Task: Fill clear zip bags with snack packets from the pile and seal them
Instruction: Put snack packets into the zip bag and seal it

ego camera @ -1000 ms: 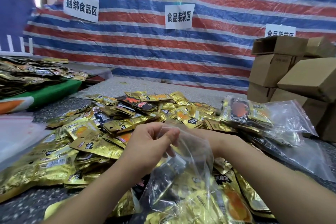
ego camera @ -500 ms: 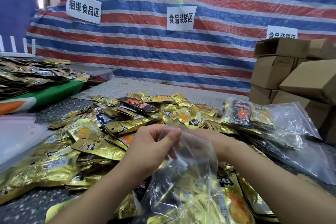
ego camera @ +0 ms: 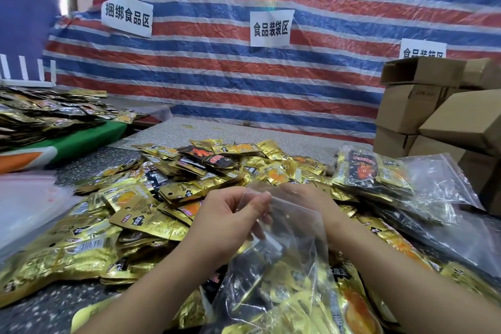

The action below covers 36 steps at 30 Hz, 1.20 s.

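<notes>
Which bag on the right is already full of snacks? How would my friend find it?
Start at the stack of cardboard boxes on the right. Just in front of them, at the right edge of the snack pile, lies the filled zip bag. Unlike the loose packets around it, its black and gold packets sit bundled inside clear plastic.

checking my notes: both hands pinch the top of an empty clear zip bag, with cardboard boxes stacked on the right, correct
Not quite: the clear zip bag is not empty; the head view shows snack packets inside it. The left hand and right hand do pinch its top, with cardboard boxes on the right.

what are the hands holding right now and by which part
Both the left hand and right hand pinch the clear zip bag by its top opening edge.
</notes>
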### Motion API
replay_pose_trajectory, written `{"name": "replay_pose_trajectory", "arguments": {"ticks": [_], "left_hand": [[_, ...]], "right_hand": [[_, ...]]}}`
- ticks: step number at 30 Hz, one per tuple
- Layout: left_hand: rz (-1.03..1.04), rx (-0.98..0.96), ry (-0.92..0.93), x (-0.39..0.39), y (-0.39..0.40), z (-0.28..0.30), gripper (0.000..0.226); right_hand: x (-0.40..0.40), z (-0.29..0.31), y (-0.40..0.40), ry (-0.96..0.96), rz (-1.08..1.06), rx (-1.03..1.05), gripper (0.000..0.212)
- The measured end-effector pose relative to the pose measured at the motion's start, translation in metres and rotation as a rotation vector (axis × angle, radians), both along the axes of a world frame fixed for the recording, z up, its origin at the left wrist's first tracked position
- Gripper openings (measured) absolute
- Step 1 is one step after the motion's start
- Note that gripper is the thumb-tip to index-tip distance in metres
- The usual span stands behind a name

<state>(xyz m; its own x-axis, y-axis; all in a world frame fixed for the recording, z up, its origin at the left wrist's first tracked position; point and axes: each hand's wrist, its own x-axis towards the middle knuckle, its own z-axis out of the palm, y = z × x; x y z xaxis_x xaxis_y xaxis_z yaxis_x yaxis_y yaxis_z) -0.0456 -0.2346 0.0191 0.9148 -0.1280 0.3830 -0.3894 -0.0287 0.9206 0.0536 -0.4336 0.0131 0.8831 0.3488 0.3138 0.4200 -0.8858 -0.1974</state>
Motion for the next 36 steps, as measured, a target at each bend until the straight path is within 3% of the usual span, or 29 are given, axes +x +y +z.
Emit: {"name": "replay_pose_trajectory", "arguments": {"ticks": [5, 9, 13, 21, 28, 31, 36], "left_hand": [[0.015, 0.014, -0.001, 0.001, 0.001, -0.001, 0.024], [0.014, 0.016, 0.008, 0.001, 0.002, -0.002, 0.022], [0.013, 0.023, 0.008, 0.0, 0.002, 0.0, 0.02], [0.012, 0.049, 0.007, -0.002, 0.0, 0.0, 0.045], [0.014, 0.04, 0.002, 0.0, 0.0, -0.002, 0.042], [0.019, 0.038, 0.009, -0.001, -0.001, -0.002, 0.038], [0.027, 0.039, 0.003, -0.002, -0.002, 0.001, 0.025]], "right_hand": [[-0.014, 0.03, -0.007, 0.023, -0.077, 0.708, 0.012], [-0.04, 0.053, -0.018, 0.327, 0.013, 1.578, 0.014], [-0.071, 0.051, -0.027, 0.423, 0.154, 1.837, 0.016], [-0.092, 0.027, -0.037, 0.394, 0.267, 1.955, 0.044], [-0.097, 0.02, -0.034, 0.152, 0.258, 1.521, 0.032], [-0.102, 0.016, -0.032, 0.153, 0.237, 1.258, 0.034], [-0.107, 0.019, -0.03, 0.2, 0.258, 1.1, 0.033]]}}
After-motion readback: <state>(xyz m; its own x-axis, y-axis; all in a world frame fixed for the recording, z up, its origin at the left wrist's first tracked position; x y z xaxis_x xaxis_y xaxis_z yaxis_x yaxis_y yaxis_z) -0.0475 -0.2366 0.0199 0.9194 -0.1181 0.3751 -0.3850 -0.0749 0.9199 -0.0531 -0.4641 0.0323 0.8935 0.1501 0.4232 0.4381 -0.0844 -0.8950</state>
